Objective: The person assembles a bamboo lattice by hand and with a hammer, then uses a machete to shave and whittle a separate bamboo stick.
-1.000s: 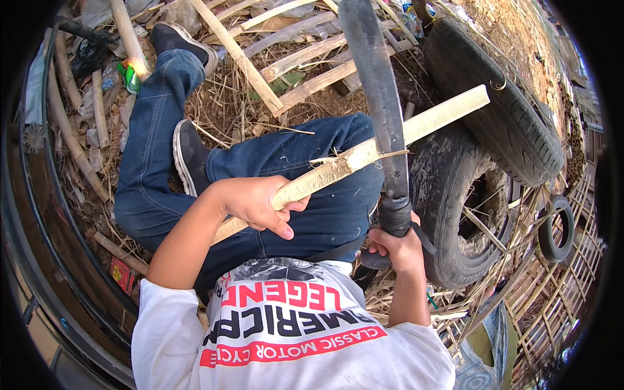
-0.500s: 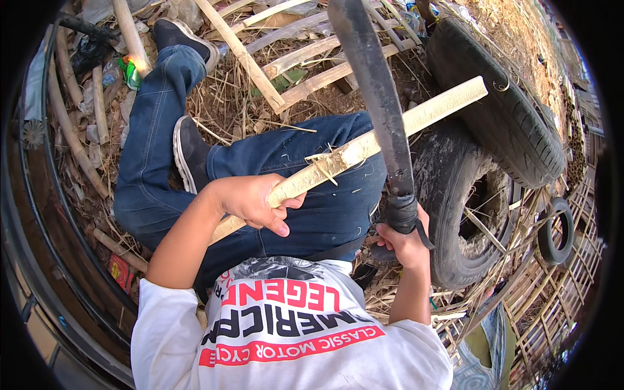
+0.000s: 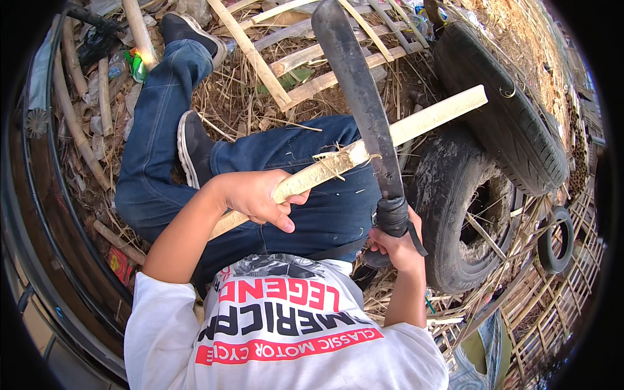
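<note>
My left hand (image 3: 260,198) is wrapped round a pale bamboo strip (image 3: 312,174) that slants up to the right across my thigh. Rough fibres stick out near the strip's middle. In my right hand (image 3: 400,244) is the black-wrapped handle of a machete (image 3: 361,84). Its long dark blade points up and a little left, crossing over the strip, with its edge by a curled shaving. Whether the blade cuts into the strip or only lies against it I cannot tell. My fingers partly hide the handle.
Two worn tyres, one upright (image 3: 497,107) and one lying lower (image 3: 448,214), stand close on my right. A smaller tyre (image 3: 556,240) leans on a bamboo lattice (image 3: 565,292). Split bamboo pieces (image 3: 257,55) lie ahead among straw and litter. A dark metal frame (image 3: 55,214) runs along my left.
The machete has shifted left along the bamboo strip, its tip leaning further left. My right hand has moved slightly left and down. My left hand keeps its hold.
</note>
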Demonstrator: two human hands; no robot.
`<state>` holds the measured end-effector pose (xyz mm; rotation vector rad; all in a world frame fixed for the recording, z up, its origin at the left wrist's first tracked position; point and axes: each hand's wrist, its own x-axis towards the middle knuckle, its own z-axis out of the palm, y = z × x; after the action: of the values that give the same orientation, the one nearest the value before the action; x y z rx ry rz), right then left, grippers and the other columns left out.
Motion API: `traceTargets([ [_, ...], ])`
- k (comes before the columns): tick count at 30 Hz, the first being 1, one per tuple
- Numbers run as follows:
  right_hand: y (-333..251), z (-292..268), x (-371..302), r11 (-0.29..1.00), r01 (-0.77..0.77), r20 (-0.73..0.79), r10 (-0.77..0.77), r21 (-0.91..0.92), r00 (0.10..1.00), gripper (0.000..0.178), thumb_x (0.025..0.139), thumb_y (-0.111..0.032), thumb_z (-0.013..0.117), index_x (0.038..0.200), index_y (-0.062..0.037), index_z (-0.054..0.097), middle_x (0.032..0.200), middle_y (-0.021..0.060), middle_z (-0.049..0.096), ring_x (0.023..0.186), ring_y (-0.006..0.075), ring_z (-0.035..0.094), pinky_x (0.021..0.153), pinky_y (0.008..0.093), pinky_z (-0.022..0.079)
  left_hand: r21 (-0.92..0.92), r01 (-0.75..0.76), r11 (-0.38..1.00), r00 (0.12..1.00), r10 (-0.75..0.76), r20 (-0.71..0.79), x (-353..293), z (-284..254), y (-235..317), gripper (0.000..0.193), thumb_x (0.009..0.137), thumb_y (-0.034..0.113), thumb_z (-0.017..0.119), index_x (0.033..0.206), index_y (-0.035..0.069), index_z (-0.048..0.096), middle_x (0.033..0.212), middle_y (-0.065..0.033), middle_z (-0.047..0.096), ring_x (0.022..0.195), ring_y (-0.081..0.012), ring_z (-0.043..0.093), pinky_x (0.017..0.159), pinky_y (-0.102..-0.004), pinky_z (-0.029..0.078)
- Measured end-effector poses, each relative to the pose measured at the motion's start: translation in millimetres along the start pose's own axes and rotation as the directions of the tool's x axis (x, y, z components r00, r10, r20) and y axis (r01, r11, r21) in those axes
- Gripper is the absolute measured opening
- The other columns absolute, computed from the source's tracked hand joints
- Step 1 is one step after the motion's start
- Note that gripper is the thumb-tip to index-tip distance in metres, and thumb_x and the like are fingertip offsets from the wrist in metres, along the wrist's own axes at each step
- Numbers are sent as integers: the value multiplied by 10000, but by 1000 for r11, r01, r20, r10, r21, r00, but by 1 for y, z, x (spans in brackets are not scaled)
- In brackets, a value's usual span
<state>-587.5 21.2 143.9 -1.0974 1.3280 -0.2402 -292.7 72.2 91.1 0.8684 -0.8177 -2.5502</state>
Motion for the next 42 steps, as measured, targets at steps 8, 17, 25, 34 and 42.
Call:
traceTargets([
  [8, 8, 6, -2, 989, -58, 91, 46, 137, 995, 385, 621, 55, 687, 952, 4, 496, 571, 64, 515, 393, 127, 456, 425, 289, 452, 49, 0, 999, 1000, 0, 5, -1, -4, 1, 369, 797, 13, 714, 838, 130, 367, 580, 85, 328, 444, -14, 312, 377, -214, 259],
  [17, 16, 5, -1, 905, -73, 128, 20, 419, 992, 378, 652, 75, 678, 984, 19, 505, 599, 61, 522, 411, 117, 463, 438, 285, 477, -4, -14, 1000, 1000, 14, -11, 7, 1, 1, 450, 762, -30, 732, 804, 148, 321, 580, 86, 305, 454, -11, 323, 386, -208, 289],
  [25, 17, 9, -1, 981, -33, 50, 24, 192, 998, 319, 675, 55, 675, 944, 11, 510, 622, 65, 549, 443, 134, 526, 426, 274, 445, 46, -73, 996, 997, 74, -17, 11, 0, 9, 409, 789, 5, 719, 830, 140, 335, 577, 85, 305, 436, -17, 311, 373, -222, 268],
  [34, 13, 4, -5, 898, -9, 34, -7, 439, 999, 361, 631, 51, 679, 951, 17, 516, 607, 68, 522, 407, 125, 456, 440, 298, 467, -44, -57, 997, 998, 56, -15, 4, 0, 6, 457, 762, -43, 722, 811, 146, 309, 574, 87, 296, 445, -12, 309, 376, -216, 260],
  [42, 11, 11, -2, 991, 70, -104, -58, 117, 993, 255, 698, 107, 635, 886, 5, 497, 599, 68, 562, 447, 136, 549, 410, 260, 444, -166, -110, 980, 992, 119, 45, 11, 2, -10, 439, 782, 5, 730, 832, 152, 319, 571, 87, 301, 421, -7, 268, 360, -214, 195],
])
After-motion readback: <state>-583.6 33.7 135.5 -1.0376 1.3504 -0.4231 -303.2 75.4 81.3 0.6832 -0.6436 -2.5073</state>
